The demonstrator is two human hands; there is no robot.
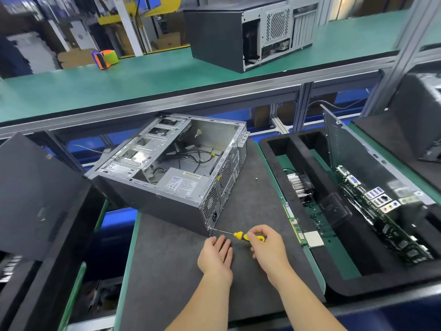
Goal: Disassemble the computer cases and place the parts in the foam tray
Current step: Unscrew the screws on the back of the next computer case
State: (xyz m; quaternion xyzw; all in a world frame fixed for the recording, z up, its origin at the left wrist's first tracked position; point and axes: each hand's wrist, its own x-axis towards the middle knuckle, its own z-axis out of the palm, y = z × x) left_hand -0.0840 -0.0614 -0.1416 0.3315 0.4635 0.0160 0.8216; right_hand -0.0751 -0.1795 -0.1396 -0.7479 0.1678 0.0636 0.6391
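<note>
An open grey computer case lies on its side on the dark mat, its power supply and loose cables inside. My right hand grips a yellow-handled screwdriver; the shaft's tip meets a screw at the case's lower rear corner. My left hand lies flat on the mat with straight fingers, just below the shaft. The black foam tray to the right holds a heatsink with fan, a memory stick, a CPU chip, a motherboard and a side panel standing on edge.
A small loose screw lies on the mat right of the case. A second case and a tape dispenser sit on the raised green shelf. Black foam trays stand at the left, another dark case at far right.
</note>
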